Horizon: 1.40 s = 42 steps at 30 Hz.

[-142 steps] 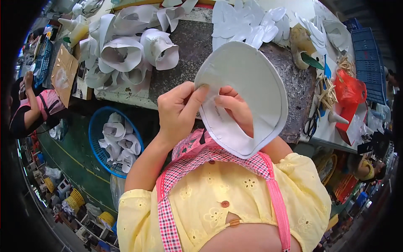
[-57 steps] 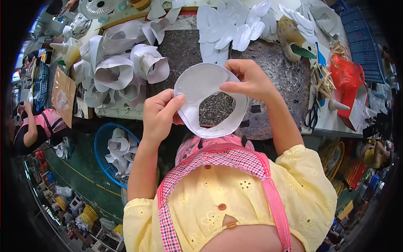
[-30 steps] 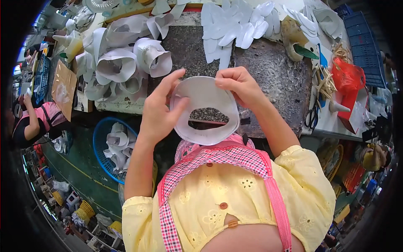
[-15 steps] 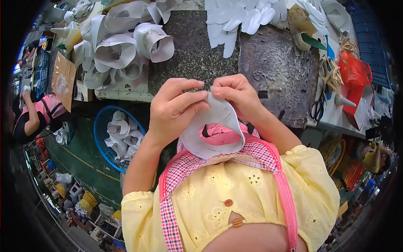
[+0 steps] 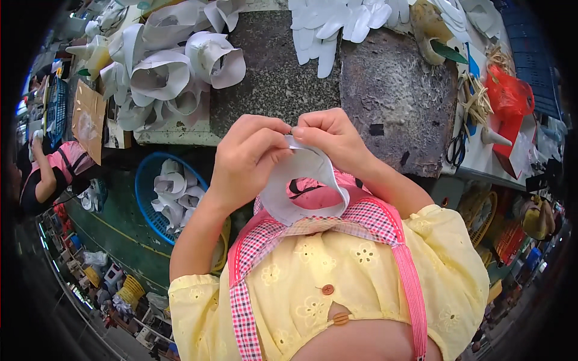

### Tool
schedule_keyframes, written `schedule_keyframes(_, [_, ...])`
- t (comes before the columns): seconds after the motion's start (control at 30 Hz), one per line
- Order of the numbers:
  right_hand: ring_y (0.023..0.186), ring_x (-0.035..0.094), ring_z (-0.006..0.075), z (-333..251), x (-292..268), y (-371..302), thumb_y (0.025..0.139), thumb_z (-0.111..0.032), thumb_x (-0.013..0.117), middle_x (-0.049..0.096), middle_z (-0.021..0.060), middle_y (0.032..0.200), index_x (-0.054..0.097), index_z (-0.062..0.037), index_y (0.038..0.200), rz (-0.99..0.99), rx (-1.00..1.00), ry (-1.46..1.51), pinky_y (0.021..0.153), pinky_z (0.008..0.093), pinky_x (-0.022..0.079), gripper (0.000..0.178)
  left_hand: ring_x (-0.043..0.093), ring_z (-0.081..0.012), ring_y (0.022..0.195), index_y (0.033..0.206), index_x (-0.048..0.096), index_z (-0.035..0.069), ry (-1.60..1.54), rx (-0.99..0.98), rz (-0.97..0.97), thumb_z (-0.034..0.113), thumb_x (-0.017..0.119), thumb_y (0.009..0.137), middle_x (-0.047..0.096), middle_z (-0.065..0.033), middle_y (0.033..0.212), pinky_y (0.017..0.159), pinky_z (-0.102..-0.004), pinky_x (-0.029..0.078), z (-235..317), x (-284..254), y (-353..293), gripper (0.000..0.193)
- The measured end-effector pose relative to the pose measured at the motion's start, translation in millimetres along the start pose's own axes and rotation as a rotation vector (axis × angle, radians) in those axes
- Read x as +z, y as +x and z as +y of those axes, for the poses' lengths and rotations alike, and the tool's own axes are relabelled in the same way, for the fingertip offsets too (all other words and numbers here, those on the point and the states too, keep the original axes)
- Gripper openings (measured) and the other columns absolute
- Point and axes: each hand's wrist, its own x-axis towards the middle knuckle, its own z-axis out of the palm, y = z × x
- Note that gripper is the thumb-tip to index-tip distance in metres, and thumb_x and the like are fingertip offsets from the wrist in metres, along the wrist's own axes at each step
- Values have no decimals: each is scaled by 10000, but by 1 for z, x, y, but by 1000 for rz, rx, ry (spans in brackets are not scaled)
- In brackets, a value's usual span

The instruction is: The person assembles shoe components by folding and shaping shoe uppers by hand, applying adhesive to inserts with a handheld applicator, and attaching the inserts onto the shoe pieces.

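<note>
A whitish shoe upper (image 5: pixel 280 192), bent round into a loop, hangs in front of my pink checked apron. My left hand (image 5: pixel 244 159) pinches its top edge between thumb and fingers. Close beside it, my right hand (image 5: pixel 337 141) grips the same edge with thumb and bent forefinger. The two sets of fingertips almost meet where the ends of the piece come together. Exactly how the ends overlap is hidden by the fingers.
A heap of looped white uppers (image 5: pixel 159 78) lies at the back left; flat white pieces (image 5: pixel 328 60) lie at the back. Below left stands a blue basket (image 5: pixel 138 189) holding more uppers. Scissors (image 5: pixel 456 150) and a red bag (image 5: pixel 509 93) are at right. Another person (image 5: pixel 63 162) is far left.
Both hands have shifted slightly left and the upper's top edge has dropped and folded a little between them. Both keep their pinch. The view has shifted slightly.
</note>
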Motion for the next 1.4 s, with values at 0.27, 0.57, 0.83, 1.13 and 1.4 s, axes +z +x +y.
schedule_keyframes(0.27, [529,325,-6,2,7,-3,800,-125,518,409,-75,547,468,-33,571,79,19,158,432,187,257,252,509,-199,747,760,572,52,586,531,294,87,605,589,530,-40,864,569,-292,358,-3,12,-24,178])
schedule_keyframes(0.57, [533,352,-10,7,2,0,803,-127,521,447,-69,568,489,-43,588,83,83,230,440,178,280,233,505,-221,716,718,583,61,358,247,182,82,656,526,535,-34,779,594,-284,409,7,10,-30,207])
schedule_keyframes(0.83, [525,357,-9,12,-1,3,800,-143,523,451,-66,561,492,-45,587,73,82,176,433,181,280,236,530,-226,673,741,606,39,33,-46,114,8,658,602,583,-74,754,555,-278,424,10,1,-16,151])
schedule_keyframes(1.13, [520,360,-6,14,3,4,804,-145,516,451,-62,554,490,-41,587,78,72,184,429,186,281,241,574,-152,569,791,618,37,193,-118,198,1,638,639,572,-66,744,482,-243,454,14,11,-16,157])
schedule_keyframes(1.4, [527,347,-6,13,9,2,810,-136,506,423,-67,550,463,-39,586,93,83,194,427,189,274,248,560,-161,539,728,596,34,307,-117,174,8,636,621,539,-48,711,465,-254,452,17,11,-17,117])
